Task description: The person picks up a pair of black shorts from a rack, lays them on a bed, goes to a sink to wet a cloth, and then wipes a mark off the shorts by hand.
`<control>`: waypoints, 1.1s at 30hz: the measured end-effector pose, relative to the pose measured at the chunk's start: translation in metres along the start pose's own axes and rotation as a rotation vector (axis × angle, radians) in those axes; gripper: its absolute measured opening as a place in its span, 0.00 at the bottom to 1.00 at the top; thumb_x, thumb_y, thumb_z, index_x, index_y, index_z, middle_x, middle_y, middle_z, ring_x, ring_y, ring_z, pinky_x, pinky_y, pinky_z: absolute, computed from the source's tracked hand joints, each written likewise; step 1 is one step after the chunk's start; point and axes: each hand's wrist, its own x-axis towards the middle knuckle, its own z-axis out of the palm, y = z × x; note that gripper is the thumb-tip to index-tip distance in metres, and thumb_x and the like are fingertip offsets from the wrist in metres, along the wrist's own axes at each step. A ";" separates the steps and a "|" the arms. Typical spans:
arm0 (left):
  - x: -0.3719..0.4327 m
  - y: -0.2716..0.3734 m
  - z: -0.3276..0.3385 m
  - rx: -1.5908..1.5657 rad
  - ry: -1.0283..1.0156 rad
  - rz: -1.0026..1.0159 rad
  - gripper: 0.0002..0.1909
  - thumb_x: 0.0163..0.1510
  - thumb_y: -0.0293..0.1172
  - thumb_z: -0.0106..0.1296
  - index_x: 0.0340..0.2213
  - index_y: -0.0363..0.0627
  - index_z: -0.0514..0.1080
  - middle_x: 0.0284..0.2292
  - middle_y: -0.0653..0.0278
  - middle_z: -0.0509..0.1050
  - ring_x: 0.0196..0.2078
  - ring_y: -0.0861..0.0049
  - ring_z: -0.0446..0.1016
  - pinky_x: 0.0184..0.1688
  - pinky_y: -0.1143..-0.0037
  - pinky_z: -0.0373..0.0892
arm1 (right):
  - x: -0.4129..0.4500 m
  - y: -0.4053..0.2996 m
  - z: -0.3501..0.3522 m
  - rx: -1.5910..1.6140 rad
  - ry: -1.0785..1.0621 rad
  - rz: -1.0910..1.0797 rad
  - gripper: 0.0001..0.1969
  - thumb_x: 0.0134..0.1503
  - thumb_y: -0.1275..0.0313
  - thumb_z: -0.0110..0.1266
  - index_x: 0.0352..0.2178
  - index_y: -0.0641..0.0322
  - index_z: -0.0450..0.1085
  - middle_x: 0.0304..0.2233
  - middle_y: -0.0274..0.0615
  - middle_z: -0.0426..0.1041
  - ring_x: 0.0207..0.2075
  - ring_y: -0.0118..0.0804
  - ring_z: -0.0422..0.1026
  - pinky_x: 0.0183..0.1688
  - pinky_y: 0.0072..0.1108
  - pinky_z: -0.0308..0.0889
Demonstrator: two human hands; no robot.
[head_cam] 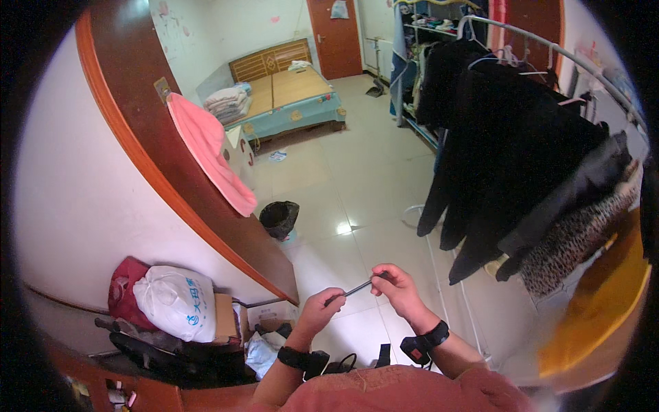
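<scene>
A thin dark rod [359,288] is held in front of my body, slanting up to the right. My left hand [320,310] pinches its lower end between thumb and fingers. At the higher end my right hand [397,289] grips it the same way. What kind of rod it is cannot be told, since the fingers cover both ends. Each wrist wears a black strap with a small device, the left wrist device [315,364] and the right wrist device [415,350]. Below both hands lies the tiled floor [355,329].
On the right, dark clothes [489,129] hang from a white metal rack [561,46]. A pink towel [211,154] hangs on the brown door [139,103] at left. A lined waste bin [278,219] stands beyond it. White bag [177,304] and boxes sit lower left; a bed [288,110] is farther off.
</scene>
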 end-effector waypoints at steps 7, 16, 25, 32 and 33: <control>0.133 -0.043 -0.084 -0.136 0.029 -0.060 0.09 0.45 0.26 0.50 0.30 0.36 0.67 0.24 0.68 0.69 0.25 0.85 0.67 0.29 0.84 0.65 | 0.133 0.032 -0.011 -0.172 -0.032 0.079 0.05 0.50 0.75 0.49 0.30 0.63 0.65 0.22 0.30 0.66 0.23 0.19 0.65 0.26 0.12 0.62; 0.339 -0.041 -0.219 -0.502 0.257 0.141 0.14 0.45 0.21 0.47 0.37 0.38 0.62 0.30 0.63 0.68 0.28 0.79 0.69 0.30 0.81 0.67 | 0.353 0.053 0.027 -0.247 -0.079 0.186 0.05 0.50 0.75 0.48 0.29 0.64 0.64 0.22 0.29 0.65 0.21 0.20 0.64 0.25 0.12 0.62; 0.549 -0.053 -0.234 -0.661 -0.039 -0.080 0.12 0.49 0.28 0.45 0.37 0.37 0.64 0.31 0.60 0.69 0.29 0.79 0.69 0.31 0.81 0.66 | 0.548 0.063 -0.020 -0.293 -0.179 0.337 0.07 0.50 0.73 0.47 0.31 0.65 0.65 0.22 0.31 0.65 0.21 0.21 0.63 0.24 0.13 0.61; 0.699 -0.041 -0.236 -0.420 -0.060 -0.043 0.09 0.50 0.31 0.44 0.32 0.39 0.66 0.27 0.67 0.70 0.27 0.84 0.66 0.30 0.84 0.63 | 0.719 0.058 -0.079 -0.343 -0.300 0.273 0.08 0.50 0.71 0.47 0.30 0.65 0.66 0.21 0.31 0.65 0.20 0.22 0.63 0.23 0.15 0.62; 0.719 -0.040 -0.243 -0.394 -0.046 -0.039 0.09 0.50 0.31 0.45 0.32 0.39 0.67 0.27 0.65 0.71 0.27 0.83 0.67 0.30 0.83 0.63 | 0.745 0.056 -0.086 -0.358 -0.350 0.258 0.09 0.50 0.70 0.47 0.31 0.65 0.66 0.21 0.31 0.65 0.20 0.22 0.63 0.23 0.15 0.62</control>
